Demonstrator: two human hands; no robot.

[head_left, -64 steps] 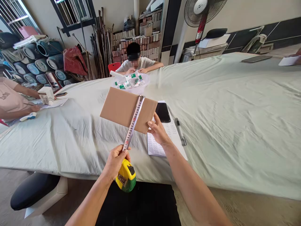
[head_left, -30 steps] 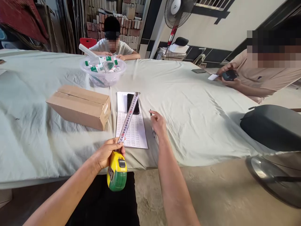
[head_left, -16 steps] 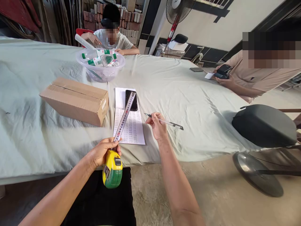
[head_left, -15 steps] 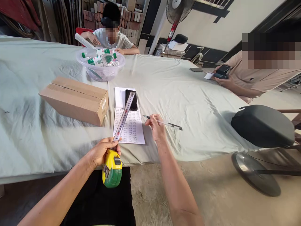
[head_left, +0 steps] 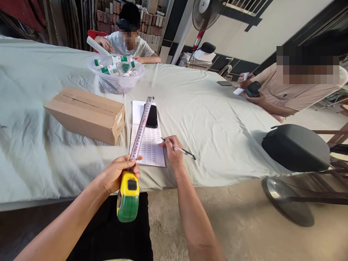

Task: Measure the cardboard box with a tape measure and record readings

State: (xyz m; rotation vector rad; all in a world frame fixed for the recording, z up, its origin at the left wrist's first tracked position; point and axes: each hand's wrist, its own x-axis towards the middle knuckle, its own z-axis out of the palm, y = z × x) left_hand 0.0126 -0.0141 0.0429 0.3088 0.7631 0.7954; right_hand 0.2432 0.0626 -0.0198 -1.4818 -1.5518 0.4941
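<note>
My left hand (head_left: 119, 172) is closed on a tape measure (head_left: 128, 203) with a yellow and green case, its thumb pressing the pulled-out blade. The blade slants up and away over a notebook (head_left: 152, 148) with rows of handwritten figures, and crosses in front of a black phone (head_left: 152, 116) lying on the upper page. In my right hand (head_left: 174, 151) is a pen (head_left: 184, 152), pinched between the fingers. Its tip is at the right edge of the page. Left of the notebook sits a closed cardboard box (head_left: 84, 114).
A basin (head_left: 122, 85) of plastic bottles stands on the cloth-covered table (head_left: 203, 116). One person (head_left: 144, 50) sits at the far side, another (head_left: 293, 94) at the right holding a dark device (head_left: 253, 89). A black stool seat (head_left: 296, 146) is by the table's right edge.
My right hand has moved left with the pen, bringing its tip to the page. The tape blade has tilted more upright, its end now above the phone. The right-hand person's hands have shifted.
</note>
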